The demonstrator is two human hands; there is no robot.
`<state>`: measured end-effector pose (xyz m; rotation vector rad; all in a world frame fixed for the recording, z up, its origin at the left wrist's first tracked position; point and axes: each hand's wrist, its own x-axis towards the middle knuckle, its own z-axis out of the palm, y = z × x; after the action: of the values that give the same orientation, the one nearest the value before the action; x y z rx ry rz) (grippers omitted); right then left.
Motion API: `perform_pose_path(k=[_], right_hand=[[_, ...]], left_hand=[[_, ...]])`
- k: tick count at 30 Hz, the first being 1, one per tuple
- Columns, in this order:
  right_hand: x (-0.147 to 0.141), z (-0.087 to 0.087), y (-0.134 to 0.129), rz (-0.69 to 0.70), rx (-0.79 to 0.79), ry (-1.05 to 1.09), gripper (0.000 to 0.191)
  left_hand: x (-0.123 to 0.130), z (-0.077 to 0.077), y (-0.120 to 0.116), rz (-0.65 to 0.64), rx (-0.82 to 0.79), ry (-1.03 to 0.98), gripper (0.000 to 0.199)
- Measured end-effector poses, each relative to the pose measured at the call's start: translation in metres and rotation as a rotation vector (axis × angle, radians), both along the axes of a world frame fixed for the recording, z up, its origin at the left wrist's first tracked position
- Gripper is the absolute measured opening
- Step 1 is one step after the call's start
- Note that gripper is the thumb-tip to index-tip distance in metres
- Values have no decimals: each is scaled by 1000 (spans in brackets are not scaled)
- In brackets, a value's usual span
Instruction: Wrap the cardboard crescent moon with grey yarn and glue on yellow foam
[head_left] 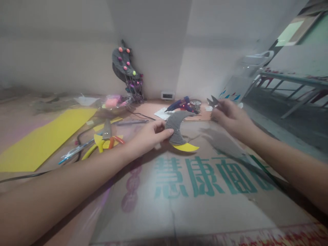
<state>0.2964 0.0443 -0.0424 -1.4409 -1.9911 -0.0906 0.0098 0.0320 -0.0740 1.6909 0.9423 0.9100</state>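
Note:
My left hand (156, 135) pinches a crescent moon (175, 124) between thumb and fingers, just above the board. Grey yarn wraps most of the crescent, while its lower tip shows bare yellow card (187, 147). A loose strand hangs near that tip. Off to the right, my right hand (228, 114) is closed around small dark scissors (213, 101), their two pointed blades parted and aimed left, away from the crescent. The handles are hidden in my fingers.
Beneath lies a cardboard sheet (159, 212) with green lettering. A glue gun (180, 104) with a lit red light rests behind. Leftward are pliers (107, 131), a pen (132, 122) and yellow card (48, 140). A finished grey crescent (120, 65) with pompoms leans against the wall.

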Motion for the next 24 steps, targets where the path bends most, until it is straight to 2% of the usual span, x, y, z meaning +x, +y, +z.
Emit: perform_pose_path(k=[2, 4, 7, 11, 15, 18, 24], right_hand=[[-15, -5, -26, 30, 48, -22, 31], [-31, -7, -48, 144, 23, -53, 35], [-45, -10, -62, 303, -13, -210, 36], [-44, -20, -58, 304, 15, -309, 34], [-42, -27, -51, 280, -61, -324, 34], [-44, -26, -49, 274, -78, -365, 33], [-46, -23, -48, 295, -50, -414, 32]], left_hand=[[1, 1, -2, -14, 17, -6, 23], [3, 3, -7, -20, 27, -18, 22], [7, 8, -17, 1, 55, 1, 21], [11, 11, -27, 35, 99, 17, 20], [14, 11, -29, 35, 87, 26, 22], [14, 11, -28, 45, 111, 56, 21], [13, 10, -28, -29, 143, 68, 28]])
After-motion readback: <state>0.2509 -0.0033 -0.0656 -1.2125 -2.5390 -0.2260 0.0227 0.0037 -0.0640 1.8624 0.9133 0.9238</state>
